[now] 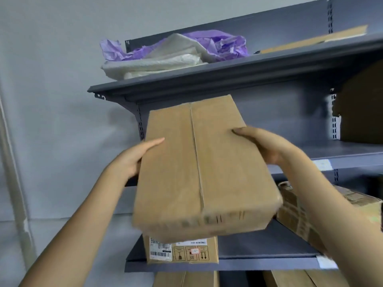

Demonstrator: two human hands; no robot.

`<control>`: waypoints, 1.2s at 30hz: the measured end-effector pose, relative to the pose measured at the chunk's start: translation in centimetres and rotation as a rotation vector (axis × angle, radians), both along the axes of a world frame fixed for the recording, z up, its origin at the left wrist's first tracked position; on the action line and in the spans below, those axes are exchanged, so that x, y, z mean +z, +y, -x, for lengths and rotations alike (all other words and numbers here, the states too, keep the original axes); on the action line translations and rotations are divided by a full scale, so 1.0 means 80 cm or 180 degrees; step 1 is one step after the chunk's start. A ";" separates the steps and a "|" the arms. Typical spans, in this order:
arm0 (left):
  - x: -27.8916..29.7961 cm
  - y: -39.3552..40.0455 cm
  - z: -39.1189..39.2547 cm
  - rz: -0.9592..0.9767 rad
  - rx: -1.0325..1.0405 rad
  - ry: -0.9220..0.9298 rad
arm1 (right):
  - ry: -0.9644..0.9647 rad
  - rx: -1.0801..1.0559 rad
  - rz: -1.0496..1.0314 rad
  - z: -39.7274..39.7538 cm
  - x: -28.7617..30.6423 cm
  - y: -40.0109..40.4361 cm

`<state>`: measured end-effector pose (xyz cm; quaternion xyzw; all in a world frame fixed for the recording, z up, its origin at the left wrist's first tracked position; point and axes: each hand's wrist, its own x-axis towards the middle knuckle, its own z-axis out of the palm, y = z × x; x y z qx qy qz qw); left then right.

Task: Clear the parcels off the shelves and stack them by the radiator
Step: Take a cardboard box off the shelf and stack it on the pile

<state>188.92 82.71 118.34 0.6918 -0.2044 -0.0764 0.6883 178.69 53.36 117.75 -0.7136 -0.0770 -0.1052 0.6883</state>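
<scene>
A long brown cardboard parcel hangs in the air in front of the grey metal shelves, taped along its top. My left hand grips its left side, thumb on top. My right hand grips its right side, thumb lying across the top face. Under it, a smaller labelled parcel stands on the lower shelf. Another printed parcel lies on that shelf to the right, partly behind my right forearm.
White and purple wrapping and a flat cardboard piece lie on the top shelf. A dark brown box stands on the middle shelf at the right edge. More boxes show below. A grey wall fills the left.
</scene>
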 end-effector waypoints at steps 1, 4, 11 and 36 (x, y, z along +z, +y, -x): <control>-0.010 -0.001 0.002 -0.0001 -0.0026 0.0056 | -0.0017 0.0095 0.0107 -0.002 -0.009 0.005; -0.039 0.003 0.005 0.0157 -0.0090 -0.0135 | -0.0323 -0.0027 0.0362 -0.001 -0.033 0.015; -0.044 -0.073 0.049 0.0017 -0.0338 -0.0452 | -0.0388 -0.0547 -0.0089 0.060 -0.061 -0.050; -0.237 -0.982 0.705 -0.0793 -0.4710 0.0382 | -0.0005 -0.5074 -0.1022 0.922 -0.256 -0.509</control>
